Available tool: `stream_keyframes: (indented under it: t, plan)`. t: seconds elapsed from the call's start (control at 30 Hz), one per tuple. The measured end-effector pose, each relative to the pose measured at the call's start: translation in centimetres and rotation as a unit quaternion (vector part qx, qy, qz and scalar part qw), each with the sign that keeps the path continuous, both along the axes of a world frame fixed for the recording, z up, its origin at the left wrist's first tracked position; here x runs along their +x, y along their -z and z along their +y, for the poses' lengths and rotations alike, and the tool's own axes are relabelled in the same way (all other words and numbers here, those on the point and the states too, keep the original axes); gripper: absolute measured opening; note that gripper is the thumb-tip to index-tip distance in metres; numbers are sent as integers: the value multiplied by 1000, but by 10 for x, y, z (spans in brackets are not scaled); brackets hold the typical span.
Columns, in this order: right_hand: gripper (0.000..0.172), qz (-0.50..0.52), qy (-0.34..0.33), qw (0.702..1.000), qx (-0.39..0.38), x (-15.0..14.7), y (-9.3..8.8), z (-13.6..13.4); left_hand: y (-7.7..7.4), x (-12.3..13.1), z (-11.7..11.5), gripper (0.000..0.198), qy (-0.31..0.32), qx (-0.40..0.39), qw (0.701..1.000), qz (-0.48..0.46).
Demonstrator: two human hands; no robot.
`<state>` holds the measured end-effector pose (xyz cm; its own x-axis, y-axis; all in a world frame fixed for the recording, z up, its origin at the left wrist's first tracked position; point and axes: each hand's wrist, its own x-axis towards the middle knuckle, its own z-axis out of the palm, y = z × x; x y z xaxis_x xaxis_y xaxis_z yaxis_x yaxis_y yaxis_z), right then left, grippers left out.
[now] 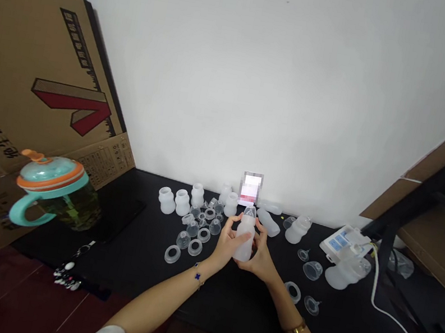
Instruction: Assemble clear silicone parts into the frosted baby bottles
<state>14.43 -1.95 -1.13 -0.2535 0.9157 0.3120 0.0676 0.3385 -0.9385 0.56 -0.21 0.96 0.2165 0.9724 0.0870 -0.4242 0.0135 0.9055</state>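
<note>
A translucent white baby bottle (245, 237) stands nearly upright between my two hands, with a clear cap on its top. My left hand (227, 242) is wrapped round its left side, the thumb across the front. From the right, my right hand (259, 255) closes on the bottle, fingers at its side and underneath. Just left of the hands lie several clear caps (192, 228) and ring collars (195, 247). Open white bottles (182, 202) stand behind them. Right of my hands, another bottle (268, 223) lies on its side.
On the black table (224, 309) a large tea jug (67, 197) stands at left. A phone-like screen (250, 189) leans on the wall. At right are a bottle (298, 230), loose nipples (312, 305), a white power strip (344, 243) and its cable (393, 320). Cardboard (17, 69) borders the left.
</note>
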Motion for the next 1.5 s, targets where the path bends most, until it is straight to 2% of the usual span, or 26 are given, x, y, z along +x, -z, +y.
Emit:
stream_keyframes:
  t: [0.13,0.3,0.4,0.53,0.73,0.97,1.07,1.13,1.23,1.33,1.5]
  plan:
    - [122,-20,9,1000,15,0,-1,0,4,0,3,84,-14,8,1000,7]
    - [110,-44,35,996,62,0,-1,0,7,-5,12,54,-88,75,993,27]
    - [102,-49,43,995,78,0,-2,0,6,-9,15,51,-76,96,992,29]
    - [98,-39,45,995,78,1,-6,-1,4,-11,13,55,-44,95,994,22]
    - [102,-30,37,997,64,0,-5,-1,-3,-12,9,61,-48,91,994,25]
    - [108,-40,26,998,38,2,-8,2,-2,-11,7,92,3,43,999,10]
    - [106,-30,25,999,23,6,-13,5,1,-10,9,94,3,33,999,5]
    - [89,-6,48,998,27,9,-16,8,3,-9,10,92,13,48,999,18]
    - [72,19,141,990,20,14,-17,11,6,-8,8,86,42,89,993,69]
    - [63,28,214,976,18,17,-18,11,8,-7,4,81,55,130,982,128]
    - [53,-27,246,965,84,21,-30,4,8,-6,-3,83,66,176,966,177]
